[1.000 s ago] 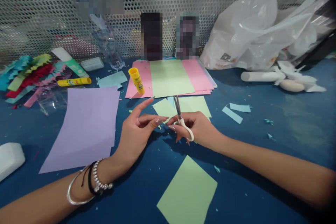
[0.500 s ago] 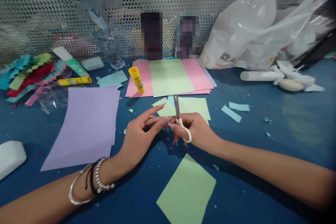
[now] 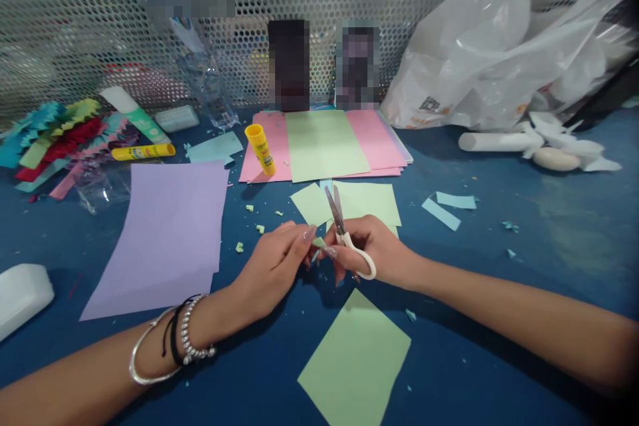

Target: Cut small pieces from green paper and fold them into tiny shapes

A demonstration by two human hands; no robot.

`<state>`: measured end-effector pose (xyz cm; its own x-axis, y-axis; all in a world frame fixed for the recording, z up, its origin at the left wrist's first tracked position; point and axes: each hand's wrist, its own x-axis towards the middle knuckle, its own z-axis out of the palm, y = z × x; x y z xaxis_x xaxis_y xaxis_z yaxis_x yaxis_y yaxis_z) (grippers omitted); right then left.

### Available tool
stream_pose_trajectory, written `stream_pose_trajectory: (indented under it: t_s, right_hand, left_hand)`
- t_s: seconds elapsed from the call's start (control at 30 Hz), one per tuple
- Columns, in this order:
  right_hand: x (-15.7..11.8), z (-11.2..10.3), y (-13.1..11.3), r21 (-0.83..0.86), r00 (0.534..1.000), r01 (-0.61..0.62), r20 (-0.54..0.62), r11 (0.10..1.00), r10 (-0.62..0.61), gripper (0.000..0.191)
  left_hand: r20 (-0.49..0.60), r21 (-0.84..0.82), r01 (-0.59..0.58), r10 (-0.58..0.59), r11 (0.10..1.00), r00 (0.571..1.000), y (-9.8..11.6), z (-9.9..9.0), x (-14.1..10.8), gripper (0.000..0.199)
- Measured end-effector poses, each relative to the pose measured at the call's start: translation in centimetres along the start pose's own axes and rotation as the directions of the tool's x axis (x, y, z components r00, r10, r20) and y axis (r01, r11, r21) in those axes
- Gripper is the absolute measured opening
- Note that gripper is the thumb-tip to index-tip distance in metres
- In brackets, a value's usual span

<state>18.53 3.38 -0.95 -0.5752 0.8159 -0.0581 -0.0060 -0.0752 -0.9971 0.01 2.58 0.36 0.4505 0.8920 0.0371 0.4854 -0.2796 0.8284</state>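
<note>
White-handled scissors point(image 3: 367, 265) hang on my right hand point(image 3: 374, 246), their blades slightly apart and pointing away from me. A small folded piece of green paper point(image 3: 319, 242) lies between the fingertips of both hands. My left hand point(image 3: 277, 256) pinches it from the left, thumb on top, while the right thumb and fingers touch its other end. Close in front of the hands are pale green paper pieces point(image 3: 367, 203). A larger green sheet point(image 3: 357, 356) rests nearer to me, below the hands.
Left of my hands lies a purple sheet point(image 3: 164, 233). A yellow glue stick point(image 3: 260, 149) stands by the stacked pink and green paper point(image 3: 324, 146). Blue strips point(image 3: 442, 213) and scraps lie to the right. White plastic bags point(image 3: 464, 73) fill the back right.
My left index finger, stretched out before, has curled down, and the green paper piece now shows between the fingertips. The scissor blades have parted a little and tilted left.
</note>
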Motion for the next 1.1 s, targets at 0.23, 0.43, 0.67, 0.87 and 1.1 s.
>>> stream_pose_trajectory:
  t_s: [0.23, 0.43, 0.67, 0.87, 1.1]
  right_hand:
    - [-0.1, -0.2, -0.5, -0.021, 0.995, -0.014, 0.097, 1.000, 0.016, 0.008]
    - [-0.1, -0.3, -1.0, -0.050, 0.982, -0.008, 0.186, 0.999, 0.017, 0.005]
    - [-0.1, -0.7, -0.7, 0.041, 0.976, -0.057, 0.212, 0.998, 0.047, 0.008]
    - [0.1, -0.8, -1.0, 0.045, 0.969, -0.093, 0.234, 0.995, 0.080, 0.010]
    - [0.0, -0.7, -1.0, 0.009, 0.969, -0.082, 0.234, 0.997, 0.078, 0.010]
  left_hand:
    - [0.078, -0.054, 0.021, -0.017, 0.998, 0.997, 0.3, -0.2, -0.2, 0.034]
    - [0.230, -0.074, -0.011, 0.028, 0.997, 0.973, 0.6, -0.6, 0.0, 0.034]
    - [0.315, -0.114, -0.069, 0.102, 0.991, 0.944, 0.6, -0.8, -0.5, 0.025]
    - [0.267, -0.016, -0.076, 0.077, 0.997, 0.961, 0.7, -0.6, -0.6, 0.025]
    - [0.153, -0.047, -0.132, 0.138, 0.990, 0.978, -0.1, -0.2, -0.8, 0.023]
